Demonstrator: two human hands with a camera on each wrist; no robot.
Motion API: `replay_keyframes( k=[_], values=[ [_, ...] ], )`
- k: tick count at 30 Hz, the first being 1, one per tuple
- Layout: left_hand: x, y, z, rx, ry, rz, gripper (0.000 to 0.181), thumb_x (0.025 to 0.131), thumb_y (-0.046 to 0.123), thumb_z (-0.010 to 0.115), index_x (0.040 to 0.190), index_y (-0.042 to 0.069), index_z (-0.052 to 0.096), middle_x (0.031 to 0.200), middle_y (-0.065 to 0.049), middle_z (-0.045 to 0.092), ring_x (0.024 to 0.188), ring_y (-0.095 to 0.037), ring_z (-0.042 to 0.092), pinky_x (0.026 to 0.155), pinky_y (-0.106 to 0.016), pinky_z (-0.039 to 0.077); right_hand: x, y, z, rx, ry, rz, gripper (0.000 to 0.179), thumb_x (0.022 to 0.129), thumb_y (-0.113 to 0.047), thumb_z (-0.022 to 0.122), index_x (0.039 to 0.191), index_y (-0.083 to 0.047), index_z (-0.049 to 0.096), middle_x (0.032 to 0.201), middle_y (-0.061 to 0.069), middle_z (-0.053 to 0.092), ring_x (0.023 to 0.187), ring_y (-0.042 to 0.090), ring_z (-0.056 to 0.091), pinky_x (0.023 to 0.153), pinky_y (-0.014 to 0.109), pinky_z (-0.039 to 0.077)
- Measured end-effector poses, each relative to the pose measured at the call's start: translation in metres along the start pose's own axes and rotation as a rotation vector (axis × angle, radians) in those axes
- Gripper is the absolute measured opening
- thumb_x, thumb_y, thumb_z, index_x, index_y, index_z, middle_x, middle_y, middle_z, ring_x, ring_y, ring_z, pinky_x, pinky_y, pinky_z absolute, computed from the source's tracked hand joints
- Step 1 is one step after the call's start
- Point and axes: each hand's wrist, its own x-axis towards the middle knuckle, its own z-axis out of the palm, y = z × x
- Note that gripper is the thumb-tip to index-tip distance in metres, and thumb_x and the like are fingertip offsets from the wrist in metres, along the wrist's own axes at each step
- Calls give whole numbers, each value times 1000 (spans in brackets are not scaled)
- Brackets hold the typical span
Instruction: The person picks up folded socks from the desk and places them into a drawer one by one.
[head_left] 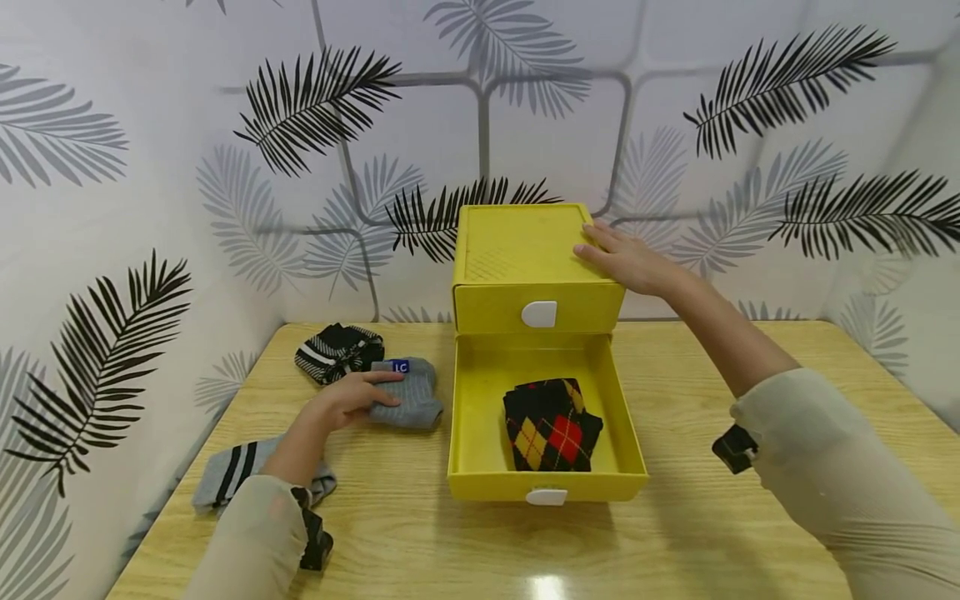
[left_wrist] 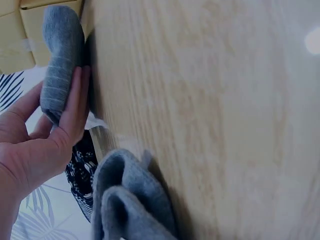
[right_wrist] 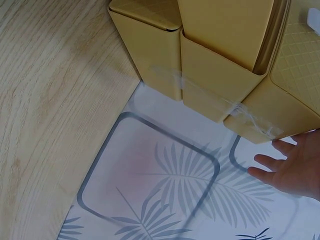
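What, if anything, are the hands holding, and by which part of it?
The left hand holds the blue-labelled folded grey sock by its end away from the yellow drawer unit. The right hand, at that unit's edge, grips nothing.

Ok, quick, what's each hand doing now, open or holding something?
Left hand: holding the folded gray socks.
Right hand: open, touching the top edge of the yellow drawer unit.

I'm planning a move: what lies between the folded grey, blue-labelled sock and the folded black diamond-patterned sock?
A sliver of wooden table, the open yellow plastic drawer's left wall, then bare drawer floor, in the head view.
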Motion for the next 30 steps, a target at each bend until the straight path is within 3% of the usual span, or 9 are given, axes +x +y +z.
replay_keyframes(
  k=[4,10,14,21,23,25,30],
  values=[
    [0,0,-1,-72,-28,3,55,87,-2,59,139,5,41,51,6,34,38,-5,20,40,-19,25,-1,0,0,1,5,0,66,99,-42,27,147,0,10,151,19,2,135,39,0,105,54,-1],
    [-3,0,1,-141,-39,13,56,89,-2,56,141,7,38,65,1,52,38,-5,24,39,-19,26,-1,0,-1,-1,-2,14,66,99,-43,27,147,-1,9,151,18,1,135,38,-1,105,55,1],
    [-8,2,1,-151,-29,47,57,90,-2,55,142,7,36,65,0,49,39,-4,26,42,-20,28,0,0,0,5,-2,11,66,99,-43,27,147,-1,9,151,19,0,135,38,-1,105,54,1],
    [-26,16,0,-165,-9,132,59,90,-3,53,144,7,30,106,-3,43,49,-6,31,60,-24,41,2,2,1,22,0,8,67,99,-44,27,147,-2,8,151,18,-1,135,37,-1,106,53,2],
    [-32,22,0,-170,1,137,60,90,-3,53,144,7,30,105,-4,42,50,-6,31,62,-23,42,2,2,1,23,2,5,66,99,-44,27,147,-2,9,151,18,0,135,37,-1,105,54,2],
    [-39,27,-1,-173,4,150,60,91,-2,53,145,7,29,113,-9,41,53,-6,35,66,-24,43,2,2,1,25,5,3,66,99,-43,27,147,-2,9,151,19,1,135,37,0,105,54,2],
    [-58,41,-1,-159,-4,179,61,92,0,52,146,6,25,148,-15,11,76,-9,47,75,-25,42,2,2,1,31,7,-1,66,99,-42,28,147,-1,9,151,19,1,135,37,-1,105,54,1]
  ],
)
